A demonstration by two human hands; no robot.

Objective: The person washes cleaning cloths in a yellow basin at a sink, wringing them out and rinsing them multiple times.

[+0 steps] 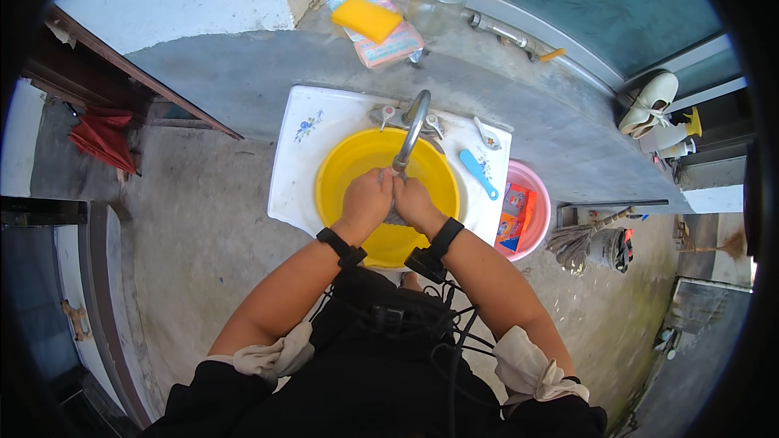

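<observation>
Under the spout of a curved metal faucet (415,125), my left hand (367,199) and my right hand (416,202) are held close together, fingers curled. Both grip a dark grey item (395,214), perhaps a cloth, which the hands mostly hide. Below them a yellow plastic basin (331,173) sits in the white sink (292,176), which bears blue flower prints. A light blue brush (479,174), bristles not visible, and a white ceramic spoon (487,134) lie on the sink's right side.
A yellow sponge (366,19) rests on a printed packet (389,48) beside a glass jar (437,0) on the ledge. Right of the sink, a pink basin (537,207) holds an orange detergent bag (516,216). Black cables (459,340) hang before my body.
</observation>
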